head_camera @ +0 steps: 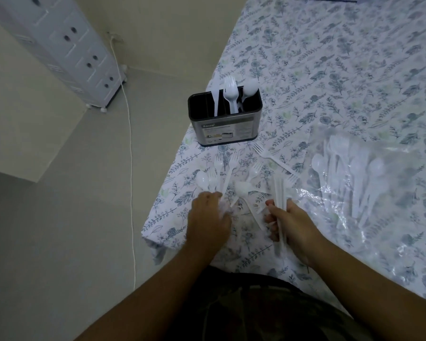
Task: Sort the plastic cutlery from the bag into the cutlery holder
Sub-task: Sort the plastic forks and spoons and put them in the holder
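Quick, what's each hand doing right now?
Left hand: grip cannot be told, fingers reach into loose cutlery.
Right hand: holding a bundle of knives.

arms: bare, no sleeves | lap: dark camouflage-patterned garment (pixel 268 313) | jewellery: none visible

The cutlery holder (pixel 225 119) bears a paper label on its front — the brand "Kassa" reads at its top; the smaller print is too blurred

Dim, bluish light; wide-angle edge distortion, slight blur.
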